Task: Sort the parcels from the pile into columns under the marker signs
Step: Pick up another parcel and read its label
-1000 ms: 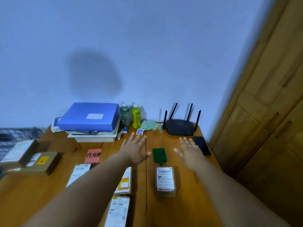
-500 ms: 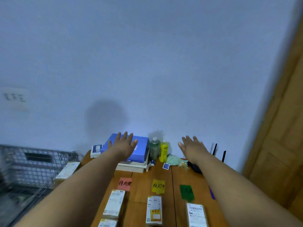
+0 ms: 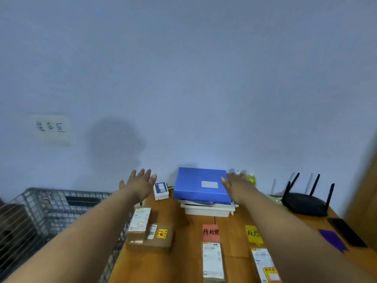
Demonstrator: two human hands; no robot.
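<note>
At the far left a handwritten paper sign (image 3: 51, 128) hangs on the wall above a wire cage (image 3: 53, 209) that stands just beside the wooden table (image 3: 183, 252). The left hand (image 3: 140, 185) reaches out flat over the table's far left corner, fingers spread apart and holding nothing. Below it, at the table's left edge, two brown parcels remain as the pile: a labelled parcel (image 3: 139, 223) lying on a wider parcel with a yellow sticker (image 3: 157, 238). A small white and blue box (image 3: 161, 190) sits at the far edge, next to a blue folder (image 3: 201, 185) stacked on white trays (image 3: 207, 210). Nearer, a pink marker sign (image 3: 211, 232) has a white-labelled parcel (image 3: 213, 262) lined up just under it. The right hand (image 3: 234, 183) hovers at the folder's right corner, open and empty, blurred. Under that forearm a yellow marker sign (image 3: 253, 233) heads another parcel (image 3: 265, 266). Further right lie a purple marker sign (image 3: 332, 238), a black router (image 3: 305, 203) and a dark phone (image 3: 348, 234).
</note>
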